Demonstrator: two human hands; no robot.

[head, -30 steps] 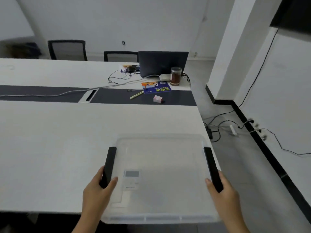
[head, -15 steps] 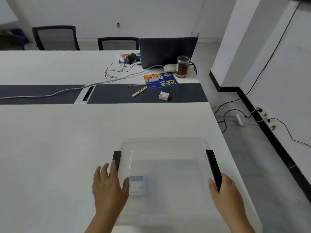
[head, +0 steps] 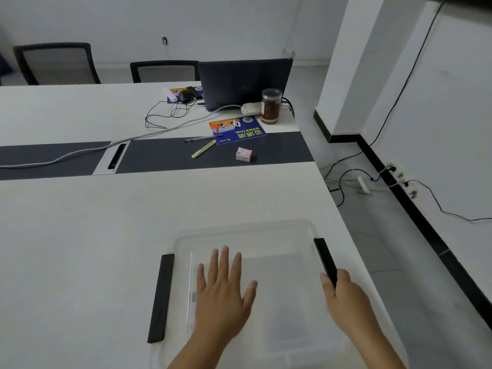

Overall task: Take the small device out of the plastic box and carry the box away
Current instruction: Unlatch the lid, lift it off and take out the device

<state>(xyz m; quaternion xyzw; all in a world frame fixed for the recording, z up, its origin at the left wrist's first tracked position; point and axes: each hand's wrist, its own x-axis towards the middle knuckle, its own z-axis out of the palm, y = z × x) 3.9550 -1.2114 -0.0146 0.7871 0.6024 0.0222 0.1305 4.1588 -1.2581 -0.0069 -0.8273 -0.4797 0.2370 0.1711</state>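
The plastic box [head: 266, 262] sits at the near right corner of the table [head: 80, 249], translucent, with its lid seemingly on. From the left: its left black handle [head: 161, 296] is free. My left hand [head: 223, 291] lies flat on the lid, fingers spread, gripping nothing, above a small grey patch that may be the device; I cannot confirm. My right hand [head: 346, 302] curls onto the right black handle [head: 326, 259]. I judge the box light, stiff and slick; both handles are the places to hold.
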